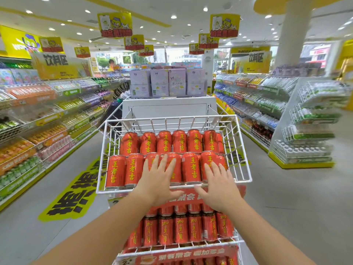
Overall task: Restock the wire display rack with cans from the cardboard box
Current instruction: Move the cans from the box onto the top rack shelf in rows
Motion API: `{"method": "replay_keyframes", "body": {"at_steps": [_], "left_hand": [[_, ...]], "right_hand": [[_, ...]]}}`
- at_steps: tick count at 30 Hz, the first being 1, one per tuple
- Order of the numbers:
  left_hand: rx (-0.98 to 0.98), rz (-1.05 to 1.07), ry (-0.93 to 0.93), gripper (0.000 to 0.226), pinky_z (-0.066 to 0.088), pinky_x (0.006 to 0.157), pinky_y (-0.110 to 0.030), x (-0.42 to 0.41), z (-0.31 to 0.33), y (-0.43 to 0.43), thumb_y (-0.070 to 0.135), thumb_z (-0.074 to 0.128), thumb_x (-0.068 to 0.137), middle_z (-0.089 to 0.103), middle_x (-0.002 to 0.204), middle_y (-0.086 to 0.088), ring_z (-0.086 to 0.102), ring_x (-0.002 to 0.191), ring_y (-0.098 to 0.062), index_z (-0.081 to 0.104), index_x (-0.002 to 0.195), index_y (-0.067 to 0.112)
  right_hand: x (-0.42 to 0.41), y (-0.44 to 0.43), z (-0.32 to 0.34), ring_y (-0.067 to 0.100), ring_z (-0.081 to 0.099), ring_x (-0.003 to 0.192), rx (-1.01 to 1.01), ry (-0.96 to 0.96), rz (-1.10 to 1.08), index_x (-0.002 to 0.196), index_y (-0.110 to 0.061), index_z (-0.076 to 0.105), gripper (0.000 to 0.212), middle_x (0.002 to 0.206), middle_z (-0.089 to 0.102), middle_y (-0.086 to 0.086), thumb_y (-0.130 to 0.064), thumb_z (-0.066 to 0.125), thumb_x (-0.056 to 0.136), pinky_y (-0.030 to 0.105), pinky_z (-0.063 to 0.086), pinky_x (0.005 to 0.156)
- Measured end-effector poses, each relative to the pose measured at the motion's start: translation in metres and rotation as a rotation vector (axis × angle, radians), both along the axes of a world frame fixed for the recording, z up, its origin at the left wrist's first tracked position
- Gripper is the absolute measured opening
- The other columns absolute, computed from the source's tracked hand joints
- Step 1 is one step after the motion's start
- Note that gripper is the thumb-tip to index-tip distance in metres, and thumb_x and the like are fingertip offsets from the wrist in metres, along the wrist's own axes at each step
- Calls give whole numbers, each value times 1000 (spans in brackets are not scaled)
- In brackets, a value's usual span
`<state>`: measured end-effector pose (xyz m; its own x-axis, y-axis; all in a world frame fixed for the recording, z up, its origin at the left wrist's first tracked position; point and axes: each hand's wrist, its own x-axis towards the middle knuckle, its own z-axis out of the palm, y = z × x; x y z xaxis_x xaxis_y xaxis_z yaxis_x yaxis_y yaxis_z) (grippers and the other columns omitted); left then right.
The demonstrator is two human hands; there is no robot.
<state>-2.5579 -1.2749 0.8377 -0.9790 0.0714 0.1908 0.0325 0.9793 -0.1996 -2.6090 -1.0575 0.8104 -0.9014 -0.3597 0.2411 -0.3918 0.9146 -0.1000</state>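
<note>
Red drink cans with yellow characters (191, 167) stood in two packed rows in the top basket of the white wire display rack (172, 118), the front row against the low front rail and the back row (179, 140) just behind it, with bare wire floor beyond. The cardboard box was not in view. Both hands lay flat on the front row with fingers straight and spread, gripping nothing: the left hand (158, 180) over the middle cans, the right hand (219, 186) over the cans near the right end, its thumb at the rail. The likeliest trouble from here was a can tipping. A push from the flat palms that landed high on the cans could rock them instead of sliding them, and since the rows touched, one leaning can could knock its neighbours over. The front rail looked low against the cans' height, so a can pulled forward as the hands came away might roll over it onto the lower tier of red cans (181, 228) or the grey floor (286, 207) and dent. Uneven pressure between the two hands could also skew the row.
</note>
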Motion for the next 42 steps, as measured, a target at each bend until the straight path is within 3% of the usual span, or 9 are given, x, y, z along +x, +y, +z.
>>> {"method": "replay_keyframes", "body": {"at_steps": [5,11,17,24,28,32,36,42], "left_hand": [[17,-46,35,110,-2,121,-63,48,-7,-35,89,29,80,-6,169,-10,-6,154,-37,-6,161,24],[9,-61,59,110,-1,120,-65,101,-30,-90,86,34,80,-7,169,-12,-8,154,-37,-6,161,24],[-31,-73,57,112,5,118,-66,148,-67,-137,85,33,78,-1,168,-16,-2,154,-39,1,162,19],[58,-14,-9,110,11,118,-66,199,-141,-161,85,28,79,11,166,-22,10,152,-44,16,161,14],[78,42,-91,108,19,116,-66,213,-203,-159,82,24,78,12,165,-24,16,151,-44,21,160,11],[149,82,-178,107,21,116,-66,225,-285,-144,78,33,79,14,165,-23,16,151,-43,18,160,9],[170,109,-271,111,19,117,-64,235,-379,-130,83,24,77,10,166,-21,13,152,-42,13,161,10],[176,152,-433,111,22,117,-62,268,-529,-110,83,32,77,11,166,-21,17,151,-41,16,160,12]], "right_hand": [[50,-36,-2,31,6,153,33,45,-29,160,-20,10,94,167,9,7,-76,13,84,50,9,123],[110,-84,-17,31,6,153,87,65,-30,160,-19,12,86,167,9,9,-69,28,93,48,10,123],[155,-124,-52,35,16,151,100,52,-16,158,-15,22,88,164,20,14,-69,21,89,53,19,121],[183,-150,-116,31,6,154,141,-94,62,160,-19,11,85,167,7,10,-68,24,92,49,12,123],[193,-155,-177,34,11,153,170,-172,104,159,-15,16,84,166,12,14,-66,27,94,49,17,122],[205,-151,-254,37,18,150,213,-295,126,158,-13,20,90,165,17,16,-68,19,87,54,29,116],[215,-140,-343,33,11,152,200,-408,124,160,-15,12,85,166,11,13,-65,27,93,50,22,120],[245,-116,-489,32,6,153,262,-618,129,160,-16,7,82,167,6,11,-63,29,96,48,17,122]]}}
